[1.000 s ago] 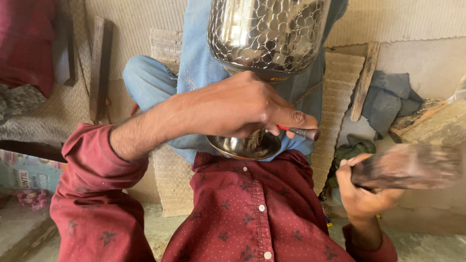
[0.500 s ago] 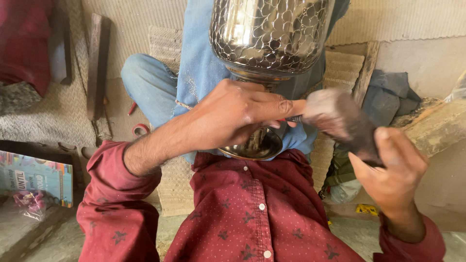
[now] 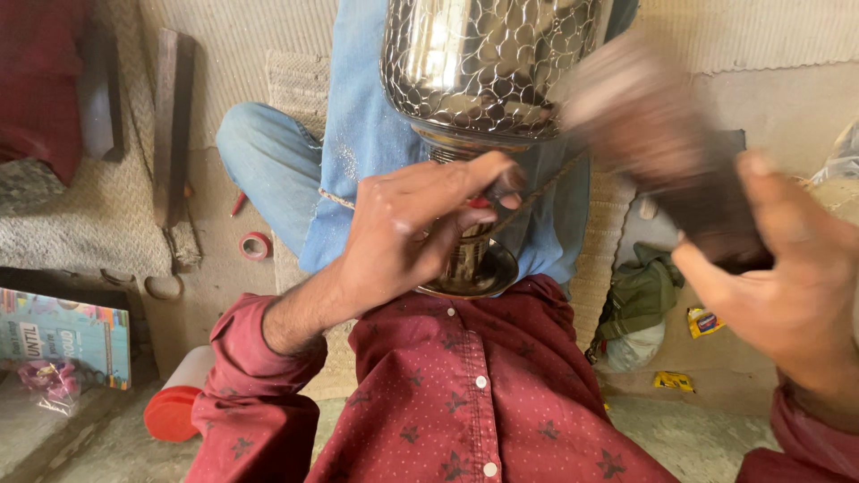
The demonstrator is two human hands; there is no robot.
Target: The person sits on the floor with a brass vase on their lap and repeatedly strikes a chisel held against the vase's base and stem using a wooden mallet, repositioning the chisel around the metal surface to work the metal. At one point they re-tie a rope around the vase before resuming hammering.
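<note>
Since half a second earlier, the right hand [image 3: 787, 286], fingers clasping a blurred dark wooden mallet [image 3: 662, 152], had swung it beside the shiny hammered-metal vessel [image 3: 488, 67] in the lap, while the left hand [image 3: 412, 233] pinched a thin punch against its neck.

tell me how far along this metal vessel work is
Done: the silver vessel already shows a scale-like hammered pattern across its visible body. In hand: the left hand pinches a thin tool at the vessel's neck, and the right hand holds a dark, motion-blurred mallet. Left: the foot looks smooth; the far side is hidden.
</note>
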